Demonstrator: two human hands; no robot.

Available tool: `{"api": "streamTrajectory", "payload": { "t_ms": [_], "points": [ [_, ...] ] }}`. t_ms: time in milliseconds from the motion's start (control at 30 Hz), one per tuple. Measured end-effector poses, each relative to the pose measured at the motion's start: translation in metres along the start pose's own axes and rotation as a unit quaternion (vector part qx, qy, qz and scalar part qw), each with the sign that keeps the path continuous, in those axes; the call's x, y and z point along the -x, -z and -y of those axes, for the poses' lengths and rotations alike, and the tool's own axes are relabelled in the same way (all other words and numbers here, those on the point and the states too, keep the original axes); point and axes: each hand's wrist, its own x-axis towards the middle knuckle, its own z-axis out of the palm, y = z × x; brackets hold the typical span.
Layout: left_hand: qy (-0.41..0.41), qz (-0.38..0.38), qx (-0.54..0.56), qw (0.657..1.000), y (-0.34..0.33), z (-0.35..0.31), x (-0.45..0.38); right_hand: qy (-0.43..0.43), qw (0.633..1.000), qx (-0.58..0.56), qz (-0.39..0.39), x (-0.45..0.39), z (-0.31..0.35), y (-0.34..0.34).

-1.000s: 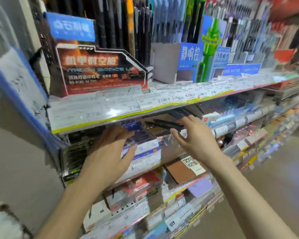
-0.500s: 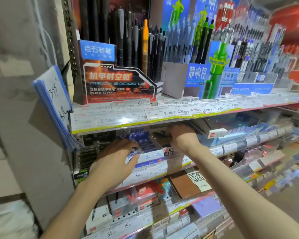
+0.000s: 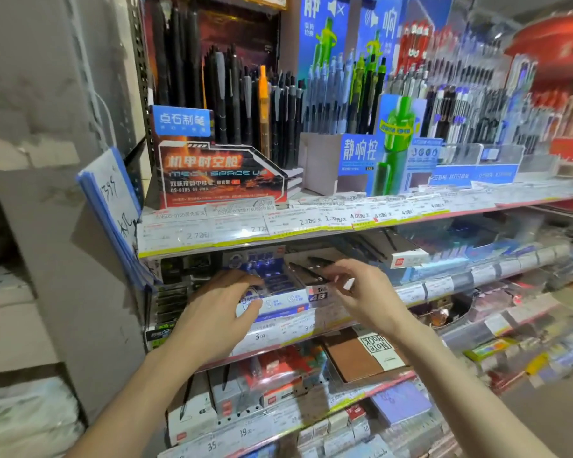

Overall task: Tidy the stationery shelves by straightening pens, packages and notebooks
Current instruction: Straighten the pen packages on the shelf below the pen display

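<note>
Now, straightening pens, my left grip [image 3: 219, 310] rests open on the blue box [image 3: 278, 280]; just right of it my right grip [image 3: 364, 292] meets the black pens [image 3: 310, 271], hold unclear, and lining them up likely comes next.

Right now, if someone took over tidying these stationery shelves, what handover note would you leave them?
Left hand rests on the blue-and-white cardboard display box, second shelf.
Right hand: fingers at the loose black pens in the dark 4B-labelled box beside it; grip unclear.
Done: nothing clearly finished.
To do: align these pens, then the lower red packages and brown notebook.
</note>
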Motion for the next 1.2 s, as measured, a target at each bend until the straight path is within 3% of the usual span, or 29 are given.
{"api": "streamTrajectory", "payload": {
  "t_ms": [333,700,967,1200],
  "points": [
    [-0.117,-0.095,-0.019,0.988,0.026,-0.034,0.036,0.026,0.988,-0.154,-0.009,0.058,0.015,0.037],
    [-0.19,-0.21,-0.078,0.956,0.093,-0.063,0.031,0.039,0.958,-0.271,-0.086,0.042,0.06,0.086],
    [-0.126,-0.157,-0.122,0.972,0.115,-0.041,-0.011,0.031,0.939,-0.302,-0.16,-0.013,0.094,0.098],
    [-0.134,-0.15,-0.12,0.972,0.116,-0.045,-0.03,0.049,0.936,-0.283,-0.204,-0.071,0.114,0.111]
  ]
}}
